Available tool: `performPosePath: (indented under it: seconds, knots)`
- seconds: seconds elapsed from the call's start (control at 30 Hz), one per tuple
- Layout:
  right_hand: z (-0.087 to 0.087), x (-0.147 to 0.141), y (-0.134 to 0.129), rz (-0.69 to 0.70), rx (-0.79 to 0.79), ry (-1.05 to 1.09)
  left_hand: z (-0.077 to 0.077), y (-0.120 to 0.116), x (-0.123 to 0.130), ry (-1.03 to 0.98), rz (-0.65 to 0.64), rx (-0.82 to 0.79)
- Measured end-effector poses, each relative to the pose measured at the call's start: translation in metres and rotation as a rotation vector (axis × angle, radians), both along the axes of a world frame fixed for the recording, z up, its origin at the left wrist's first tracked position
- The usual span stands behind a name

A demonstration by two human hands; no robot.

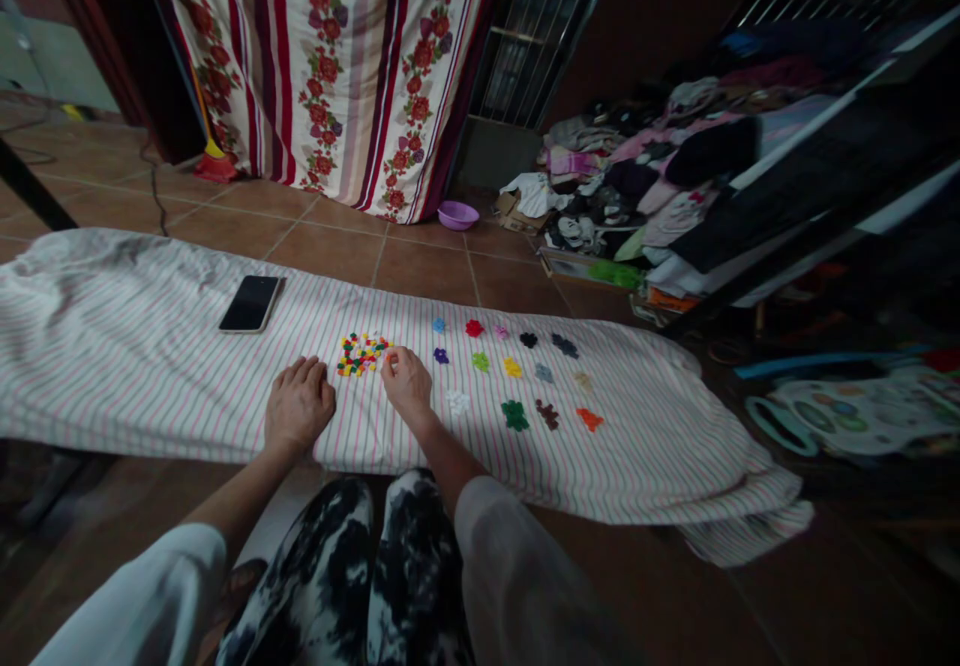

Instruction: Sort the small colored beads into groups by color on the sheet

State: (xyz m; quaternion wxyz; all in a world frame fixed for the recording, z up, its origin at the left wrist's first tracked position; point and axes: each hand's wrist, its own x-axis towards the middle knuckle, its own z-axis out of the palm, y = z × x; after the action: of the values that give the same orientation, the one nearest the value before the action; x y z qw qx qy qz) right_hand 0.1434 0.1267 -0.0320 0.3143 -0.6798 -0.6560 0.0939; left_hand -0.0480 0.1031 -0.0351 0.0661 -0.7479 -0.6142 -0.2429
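Note:
My left hand (301,401) lies flat on the striped cloth with its fingers stretched out, just left of a mixed pile of small colourful pieces (361,354). At the pile's right edge is my right hand (407,382), its fingers pinched together; whatever they hold is too small to make out. To its right lie several small heaps, each of one colour. Among them are a red heap (474,328), a yellow heap (512,367), a dark green heap (514,415), a brown heap (547,414) and an orange heap (589,419). A white heap (457,402) sits nearest my right wrist.
A dark-screened phone (252,304) rests on the striped cloth (150,346) to the left. Beyond the table are a floral curtain (322,76), a purple basin (457,214) and a red broom (216,162) on the tiles. Piled clothes (637,161) fill the back right.

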Motion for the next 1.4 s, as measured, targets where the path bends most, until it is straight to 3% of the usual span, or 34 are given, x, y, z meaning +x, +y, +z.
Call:
performPosePath:
  seconds: [0.5, 0.87, 1.07, 1.23, 1.4]
  knots:
    - [0.003, 0.004, -0.016, 0.065, 0.014, 0.084, 0.003, -0.001, -0.002, 0.059, -0.007, 0.018]
    - [0.000, 0.029, -0.067, 0.110, 0.078, 0.380, 0.005, 0.000, -0.005, 0.092, -0.019, -0.022]
    - [0.013, 0.082, -0.101, 0.032, 0.207, 0.445, 0.004, -0.001, -0.006, 0.073, -0.046, -0.013]
    - [0.018, 0.154, -0.121, -0.262, 0.361, 0.436, 0.003, -0.001, -0.006, 0.055, -0.055, -0.005]
    - [0.011, 0.238, -0.137, -0.461, 0.472, 0.265, 0.002, 0.000, -0.007, 0.050, -0.059, -0.020]
